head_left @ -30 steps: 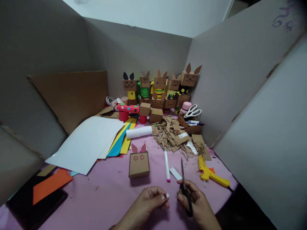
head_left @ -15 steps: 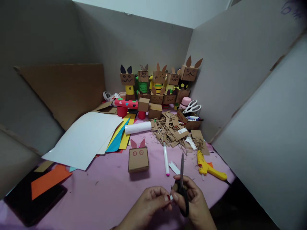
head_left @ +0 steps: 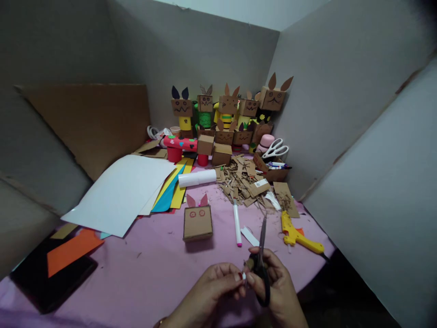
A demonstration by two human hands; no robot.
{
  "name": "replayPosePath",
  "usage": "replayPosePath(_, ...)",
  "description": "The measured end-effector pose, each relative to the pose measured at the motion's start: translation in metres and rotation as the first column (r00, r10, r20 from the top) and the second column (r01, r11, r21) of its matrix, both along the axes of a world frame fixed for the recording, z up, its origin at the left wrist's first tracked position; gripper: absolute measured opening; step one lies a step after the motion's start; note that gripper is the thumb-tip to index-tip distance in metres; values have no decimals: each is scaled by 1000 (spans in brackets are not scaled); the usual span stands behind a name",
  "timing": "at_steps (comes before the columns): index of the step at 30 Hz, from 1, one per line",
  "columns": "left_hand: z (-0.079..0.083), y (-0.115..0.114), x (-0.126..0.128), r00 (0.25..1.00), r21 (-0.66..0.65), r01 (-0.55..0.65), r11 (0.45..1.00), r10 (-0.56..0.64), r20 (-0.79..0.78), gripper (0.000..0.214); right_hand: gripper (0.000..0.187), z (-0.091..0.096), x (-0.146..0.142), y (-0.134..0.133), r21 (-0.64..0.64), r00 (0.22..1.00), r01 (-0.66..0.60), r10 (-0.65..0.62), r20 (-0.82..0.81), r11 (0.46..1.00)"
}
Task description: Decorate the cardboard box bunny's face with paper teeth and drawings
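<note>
My right hand [head_left: 273, 287] grips black-handled scissors [head_left: 261, 255], blades pointing up and away. My left hand [head_left: 215, 287] pinches a tiny white scrap [head_left: 243, 274] right against the scissors, fingertips touching those of the right hand. Both hands hover over the near edge of the pink table [head_left: 153, 273]. Just beyond them stand a small cardboard box head with pink ears and red drawn eyes [head_left: 197, 221], a white marker with a pink tip [head_left: 236, 223] and a white paper strip [head_left: 250, 236].
A yellow glue gun [head_left: 298, 234] lies right. Cardboard scraps [head_left: 244, 182], a white roll [head_left: 197, 177] and coloured sheets under white paper [head_left: 126, 191] fill the middle. Cardboard figures [head_left: 225, 118] line the back; white scissors [head_left: 276, 149] sit nearby. Orange and black sheets [head_left: 64, 259] lie left.
The hands came together: the left fingertips with the white scrap closed in on the scissors. The view tilted down slightly, so the table items sit a little higher.
</note>
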State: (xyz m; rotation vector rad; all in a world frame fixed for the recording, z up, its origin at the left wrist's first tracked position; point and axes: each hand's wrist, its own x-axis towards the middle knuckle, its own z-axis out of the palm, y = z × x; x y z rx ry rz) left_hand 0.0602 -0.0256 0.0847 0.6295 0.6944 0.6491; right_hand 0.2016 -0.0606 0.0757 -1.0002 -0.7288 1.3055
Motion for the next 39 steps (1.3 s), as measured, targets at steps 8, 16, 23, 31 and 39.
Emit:
replayPosePath(8, 2, -6, 1, 999, -148, 27, 989, -22, 34, 20, 45, -11, 3, 0, -1, 999, -22, 22, -28, 1000)
replayPosePath(16, -3, -3, 4, 1000, 3, 1, 1000, -1, -18, 24, 49, -1, 2, -1, -20, 999, -30, 30, -40, 999)
replayPosePath(23, 0, -1, 3, 990, 127, 4, 992, 14, -139, 26, 42, -1, 0, 1, -21, 996, 61, -59, 59, 998)
replayPosePath(31, -4, 0, -6, 979, 116, -55, 992, 77, -188, 29, 51, -19, 32, 6, -106, 496, -187, 187, 848, 977)
replayPosePath(39, -4, -1, -9, 978, 131, -68, 989, 91, -185, 34, 26, -18, 36, 0, -101, 168, -293, 155, 974, 951)
